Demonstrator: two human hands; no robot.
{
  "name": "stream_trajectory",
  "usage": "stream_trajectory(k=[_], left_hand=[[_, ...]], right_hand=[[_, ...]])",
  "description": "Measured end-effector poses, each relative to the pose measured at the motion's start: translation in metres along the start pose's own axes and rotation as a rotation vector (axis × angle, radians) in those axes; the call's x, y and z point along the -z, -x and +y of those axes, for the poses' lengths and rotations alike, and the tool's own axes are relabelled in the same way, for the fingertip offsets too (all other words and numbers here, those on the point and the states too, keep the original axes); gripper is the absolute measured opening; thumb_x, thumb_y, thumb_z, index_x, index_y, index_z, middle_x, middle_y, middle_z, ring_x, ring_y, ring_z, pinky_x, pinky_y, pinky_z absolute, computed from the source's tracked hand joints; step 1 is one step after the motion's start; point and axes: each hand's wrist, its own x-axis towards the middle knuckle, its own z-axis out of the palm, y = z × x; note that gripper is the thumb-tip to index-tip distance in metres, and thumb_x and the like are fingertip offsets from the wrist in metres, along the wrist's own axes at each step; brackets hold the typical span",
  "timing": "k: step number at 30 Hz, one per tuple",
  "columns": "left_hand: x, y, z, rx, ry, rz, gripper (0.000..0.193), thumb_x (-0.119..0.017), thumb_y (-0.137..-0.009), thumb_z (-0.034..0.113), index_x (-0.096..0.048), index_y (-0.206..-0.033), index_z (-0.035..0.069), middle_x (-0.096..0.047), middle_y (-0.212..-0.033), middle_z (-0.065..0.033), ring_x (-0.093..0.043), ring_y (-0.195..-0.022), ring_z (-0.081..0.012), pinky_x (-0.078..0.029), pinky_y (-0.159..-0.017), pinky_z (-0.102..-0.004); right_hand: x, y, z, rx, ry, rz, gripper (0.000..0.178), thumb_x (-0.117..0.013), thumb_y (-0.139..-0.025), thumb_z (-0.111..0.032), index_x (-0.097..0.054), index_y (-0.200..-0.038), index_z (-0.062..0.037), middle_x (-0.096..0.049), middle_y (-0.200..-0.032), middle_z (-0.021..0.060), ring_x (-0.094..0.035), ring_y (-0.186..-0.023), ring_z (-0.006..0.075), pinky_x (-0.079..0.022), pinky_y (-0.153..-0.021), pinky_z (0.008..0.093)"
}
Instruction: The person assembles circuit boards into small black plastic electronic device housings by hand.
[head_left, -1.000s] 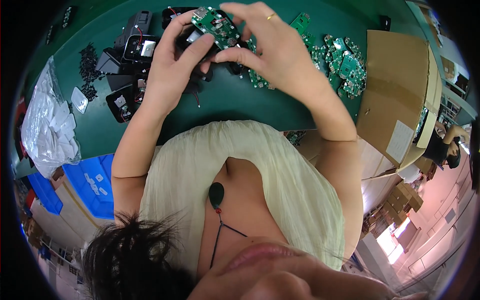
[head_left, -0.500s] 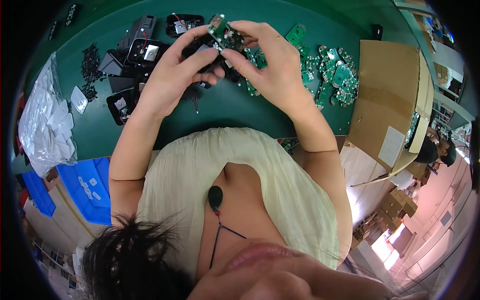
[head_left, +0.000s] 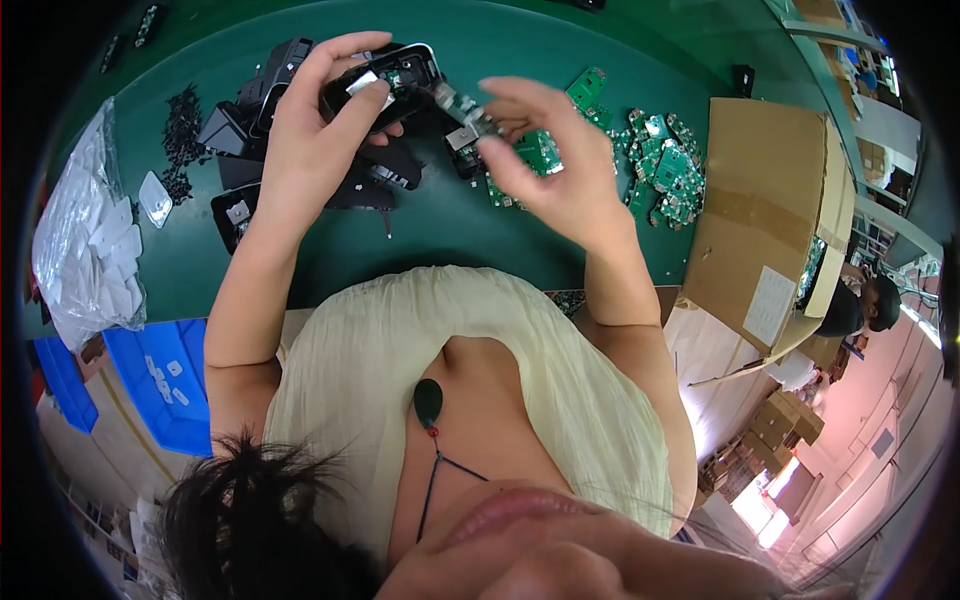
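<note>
My left hand (head_left: 312, 125) is closed round an open black plastic housing (head_left: 425, 70) and tilts it. The thumb presses near a silvery metal block (head_left: 362, 82) inside it. Just to the right, my right hand (head_left: 570, 170) pinches a small circuit board (head_left: 458, 103) between thumb and fingers, apart from the housing. Motion blurs the board and those fingertips. Under the board, another black part with a silvery piece (head_left: 462, 140) lies on the table, partly hidden. Black housings (head_left: 235, 130) are heaped left of and behind my left hand.
Green circuit boards (head_left: 665, 165) lie piled at the right, beside a cardboard box (head_left: 745, 210). Small black pieces (head_left: 182, 130), a white cover (head_left: 156, 198) and a clear bag of white plates (head_left: 90, 240) are at the left. A blue bin (head_left: 150, 375) sits below; a person (head_left: 870, 303) is far right.
My hands have drawn apart. The right hand has moved right and down with the circuit board, while the left hand has moved left, turning the housing's open inside into view.
</note>
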Motion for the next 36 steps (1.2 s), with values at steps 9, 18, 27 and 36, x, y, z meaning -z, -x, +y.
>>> stream_trajectory(k=[9, 18, 27, 36], left_hand=[[-0.001, 0.031, 0.002, -0.246, -0.784, -0.483, 0.019, -0.058, -0.075, 0.011, -0.053, -0.092, 0.002, -0.056, -0.076, -0.0137, -0.057, -0.070, -0.0298, -0.045, -0.058, -0.0375], [-0.008, 0.041, -0.005, -0.392, -1.200, -0.660, 0.037, -0.063, -0.074, 0.031, -0.053, -0.098, 0.005, -0.055, -0.081, -0.0104, -0.059, -0.067, -0.0264, -0.047, -0.055, -0.0344], [-0.009, 0.016, -0.002, -0.119, -0.572, -0.408, 0.037, -0.065, -0.075, 0.011, -0.050, -0.108, 0.004, -0.058, -0.097, -0.0053, -0.053, -0.053, -0.0133, -0.042, -0.047, -0.0264], [-0.014, 0.024, -0.021, 0.314, -0.060, -0.613, 0.027, -0.058, -0.080, 0.005, -0.051, -0.107, 0.002, -0.052, -0.085, -0.0004, -0.051, -0.058, -0.0057, -0.041, -0.050, -0.0189]], right_hand=[[0.017, 0.008, 0.004, -0.327, -0.454, -0.153, 0.016, -0.049, -0.086, -0.001, -0.054, -0.101, 0.0022, -0.060, -0.078, 0.0078, -0.055, -0.057, 0.0094, -0.047, -0.053, 0.0224], [0.016, 0.012, 0.005, -0.456, -0.656, -0.335, 0.017, -0.049, -0.088, -0.006, -0.052, -0.102, 0.0001, -0.061, -0.074, 0.0060, -0.055, -0.055, 0.0096, -0.042, -0.047, 0.0210], [0.008, 0.014, 0.017, -0.510, -0.695, -0.219, 0.015, -0.047, -0.090, -0.009, -0.049, -0.100, 0.0005, -0.060, -0.071, 0.0076, -0.051, -0.049, 0.0075, -0.039, -0.043, 0.0184], [0.011, 0.024, 0.018, -0.542, -0.930, -0.163, 0.016, -0.044, -0.091, -0.012, -0.049, -0.102, -0.0010, -0.060, -0.070, 0.0072, -0.051, -0.048, 0.0081, -0.040, -0.043, 0.0189]])
